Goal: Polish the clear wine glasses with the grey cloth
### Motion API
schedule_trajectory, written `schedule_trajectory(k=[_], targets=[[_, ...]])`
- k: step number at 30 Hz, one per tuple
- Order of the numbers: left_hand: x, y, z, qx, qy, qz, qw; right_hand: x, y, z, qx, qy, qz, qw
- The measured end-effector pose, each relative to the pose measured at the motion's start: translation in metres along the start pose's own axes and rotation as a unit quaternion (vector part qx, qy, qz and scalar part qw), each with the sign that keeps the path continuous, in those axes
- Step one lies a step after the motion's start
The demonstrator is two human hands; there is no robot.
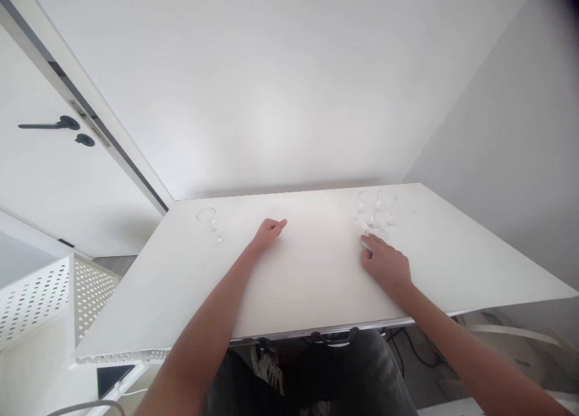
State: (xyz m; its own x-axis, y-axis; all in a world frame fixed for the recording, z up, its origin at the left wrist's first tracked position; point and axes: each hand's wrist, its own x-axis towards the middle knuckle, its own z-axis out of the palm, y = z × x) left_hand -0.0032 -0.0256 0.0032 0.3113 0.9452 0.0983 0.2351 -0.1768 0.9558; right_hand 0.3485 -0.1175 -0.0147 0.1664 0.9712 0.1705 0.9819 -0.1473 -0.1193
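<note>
My left hand (270, 231) is over the left-middle of the white table (307, 271), its fingers curled in and the thumb pointing right. Nothing shows in it. To its left stands a clear stemmed glass (207, 215), with the rim and base faintly visible. My right hand (388, 264) is closed around a clear glass (364, 243), mostly hidden behind the fingers. Just beyond that hand, several clear glasses (386, 200) are grouped close together. Their outlines are faint against the white top, so I cannot tell whether they touch.
A white wall (271, 90) rises behind the table's far edge. On the left is a white door with a black handle (49, 124), and a perforated white panel (93, 292) stands beside the table. Black cables (407, 343) hang below the near edge at right.
</note>
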Motion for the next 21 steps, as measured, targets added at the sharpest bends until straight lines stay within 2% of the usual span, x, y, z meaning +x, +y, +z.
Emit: schedule_trajectory(k=[5, 9, 12, 15, 18, 21], targets=[[-0.001, 0.003, 0.001, 0.005, 0.0, -0.004, 1.0, 0.001, -0.001, 0.0, -0.007, 0.006, 0.004, 1.0], [-0.001, 0.004, 0.0, 0.013, -0.004, -0.013, 1.0, -0.008, -0.005, -0.003, -0.001, 0.061, -0.003, 0.998], [-0.001, 0.002, -0.001, 0.013, -0.003, -0.009, 1.0, -0.015, -0.007, -0.003, 0.006, 0.1, -0.057, 0.993], [-0.001, 0.001, -0.001, 0.009, 0.0, -0.008, 1.0, -0.017, -0.016, -0.002, 0.03, 0.108, -0.126, 0.986], [-0.001, 0.0, -0.001, 0.002, 0.004, -0.01, 1.0, -0.021, -0.044, -0.006, 0.105, 0.096, -0.174, 0.974], [0.001, 0.001, -0.001, 0.001, 0.009, -0.005, 1.0, -0.037, -0.1, -0.027, 0.217, 0.023, -0.255, 0.942]])
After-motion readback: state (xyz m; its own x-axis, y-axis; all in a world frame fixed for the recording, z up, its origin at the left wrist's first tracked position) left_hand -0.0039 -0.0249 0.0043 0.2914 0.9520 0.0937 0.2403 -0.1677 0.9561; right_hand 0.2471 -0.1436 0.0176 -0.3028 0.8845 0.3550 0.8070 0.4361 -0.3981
